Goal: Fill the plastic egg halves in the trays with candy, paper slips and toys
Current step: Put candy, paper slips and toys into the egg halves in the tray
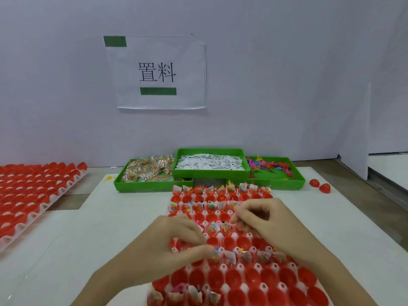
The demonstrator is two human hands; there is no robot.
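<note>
A white tray (284, 286) of red plastic egg halves (237, 277) lies in front of me. Alternate rows hold candy packets, paper slips and small toys; the rows between hold bare halves. My left hand (174, 241) hovers over the tray's left middle with its fingers curled, pinching small coloured pieces at its fingertips. My right hand (262, 219) is above the middle rows, fingers curled, pinching something small that I cannot make out. Behind the tray stand three green bins: candy packets (148, 170), paper slips (209, 163) and coloured toys (270, 168).
A second tray of red egg halves (33, 188) lies at the left. Two loose red halves (320, 185) rest at the right of the toy bin. A white wall with a paper sign (159, 71) stands close behind the bins. White mats cover the table.
</note>
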